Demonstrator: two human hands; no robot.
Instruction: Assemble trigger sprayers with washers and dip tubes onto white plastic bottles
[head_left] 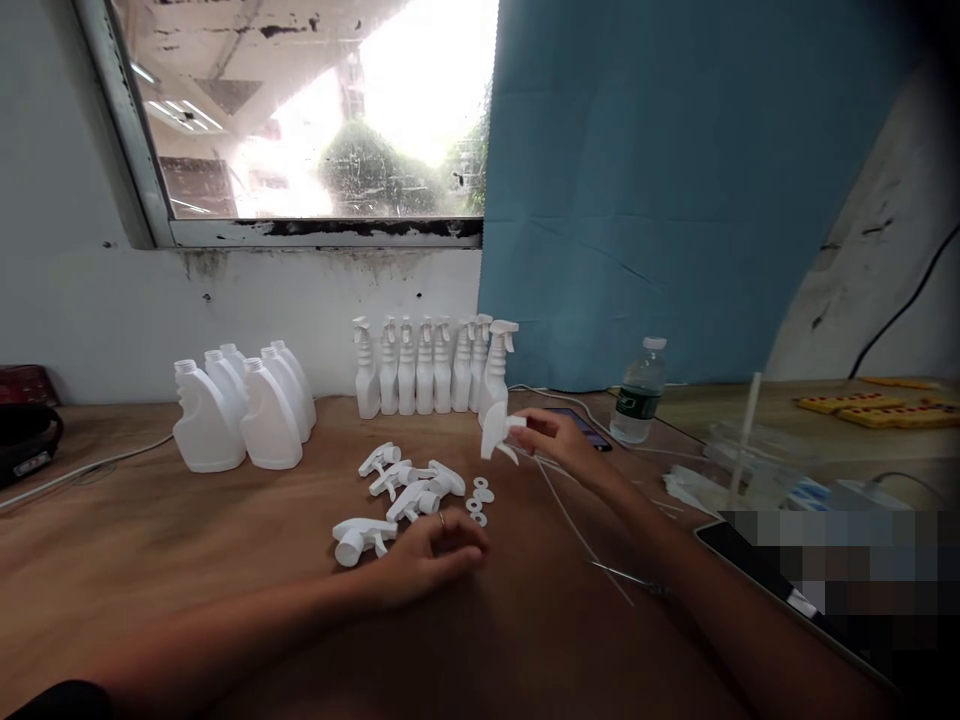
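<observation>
My right hand (551, 437) is raised above the table and grips a white trigger spray head (495, 432) by its collar end, its trigger hanging downward. My left hand (437, 557) rests low over the table, fingers loosely bent and apart from the thumb, with nothing visible in it. Just left of and behind that hand lies a loose pile of white spray heads (418, 498), the nearest spray head (364, 538) close to my left wrist. Several small white ring washers (474, 505) lie just behind my left fingers.
White bottles with spray heads (425, 372) stand in a row by the wall. Open white bottles (271, 425) stand at the left. A water bottle (637, 395), a phone (589, 428), thin white tubes (574, 520) and a tweezer-like metal tool (624, 575) lie about my right arm.
</observation>
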